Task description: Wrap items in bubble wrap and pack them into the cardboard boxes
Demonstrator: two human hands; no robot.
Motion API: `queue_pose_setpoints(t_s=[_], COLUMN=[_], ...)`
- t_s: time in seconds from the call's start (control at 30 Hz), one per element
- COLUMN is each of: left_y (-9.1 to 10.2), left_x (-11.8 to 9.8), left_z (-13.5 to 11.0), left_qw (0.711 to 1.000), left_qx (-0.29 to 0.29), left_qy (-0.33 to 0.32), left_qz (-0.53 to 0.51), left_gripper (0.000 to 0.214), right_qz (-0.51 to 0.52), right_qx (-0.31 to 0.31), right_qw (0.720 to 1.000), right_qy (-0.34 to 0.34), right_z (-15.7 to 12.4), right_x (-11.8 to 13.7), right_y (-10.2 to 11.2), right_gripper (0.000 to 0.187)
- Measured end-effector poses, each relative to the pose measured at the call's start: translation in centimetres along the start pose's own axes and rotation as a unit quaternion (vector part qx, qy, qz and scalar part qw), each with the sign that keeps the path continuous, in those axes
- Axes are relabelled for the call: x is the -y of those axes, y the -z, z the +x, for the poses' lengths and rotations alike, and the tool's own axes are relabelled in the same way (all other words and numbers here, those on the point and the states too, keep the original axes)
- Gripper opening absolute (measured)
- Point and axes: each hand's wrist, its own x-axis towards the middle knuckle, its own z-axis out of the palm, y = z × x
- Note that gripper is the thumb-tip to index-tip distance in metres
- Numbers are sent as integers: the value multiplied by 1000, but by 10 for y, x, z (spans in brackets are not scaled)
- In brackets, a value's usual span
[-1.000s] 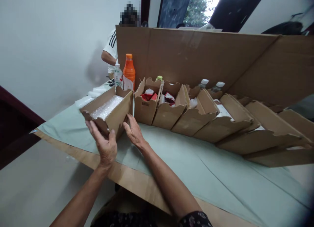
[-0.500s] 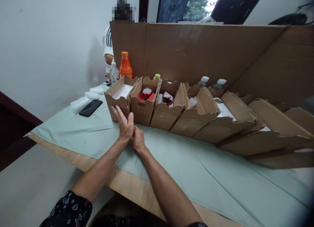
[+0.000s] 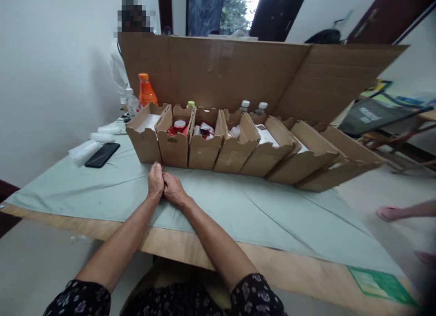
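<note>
My left hand [image 3: 156, 182] and my right hand [image 3: 173, 189] rest side by side on the pale green cloth [image 3: 238, 207], touching each other. Their fingers are loosely curled and nothing is in them. They lie just in front of a row of open cardboard boxes [image 3: 235, 152]. The nearest is the leftmost box [image 3: 145, 141], which has white bubble wrap inside. The box beside it [image 3: 174, 145] holds red and white packets. A tall cardboard sheet [image 3: 218, 75] stands behind the row.
A black phone [image 3: 102, 155] and rolls of plastic wrap [image 3: 85, 148] lie on the cloth at the left. An orange bottle [image 3: 146, 91] stands behind the boxes. A person in white stands behind the sheet. The wooden table edge [image 3: 190, 250] runs close to me. Someone's foot [image 3: 390, 213] shows at the right.
The leftmost box went from tilted in my hands to standing in the row. Both hands then drew back from it onto the cloth. The camera turned to the right.
</note>
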Motion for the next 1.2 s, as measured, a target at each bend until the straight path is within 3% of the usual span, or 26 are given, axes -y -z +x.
queue_pose_setpoints(t_s=[0.1, 0.33, 0.57, 0.67, 0.73, 0.8, 0.9, 0.97, 1.03, 1.2], left_y=[8, 20, 19, 20, 21, 22, 22, 21, 19, 25], left_x=[-5, -20, -22, -22, -22, -22, -21, -21, -22, -20], left_z=[-15, -56, -61, -61, -61, -61, -59, -60, -62, -56], left_qw=[999, 972, 938, 927, 921, 917, 912, 909, 906, 897], left_qx=[31, 153, 205, 208, 209, 208, 205, 203, 201, 200], left_qy=[-26, -107, -149, -164, -175, -185, -196, -200, -197, -180], left_qz=[29, 143, 236, 265, 278, 287, 296, 304, 315, 350], left_gripper=[58, 31, 32, 34, 35, 36, 36, 37, 37, 34], right_qz=[-36, -91, -98, -45, -3, -3, -113, -210, -267, -279], right_qx=[23, 35, 0, 5, -10, -66, -175, -191, -174, -159], right_qw=[999, 994, 995, 999, 1000, 997, 970, 937, 916, 920], right_qy=[29, 53, -21, -11, -9, -35, -127, -202, -244, -226], right_z=[-34, -146, -231, -256, -267, -274, -278, -279, -281, -291], right_x=[10, 39, 66, 69, 60, 39, -11, -45, -70, -96], right_y=[1, 10, 6, 15, 33, 60, 105, 127, 137, 129], right_gripper=[35, 44, 48, 48, 38, 31, 39, 46, 47, 43])
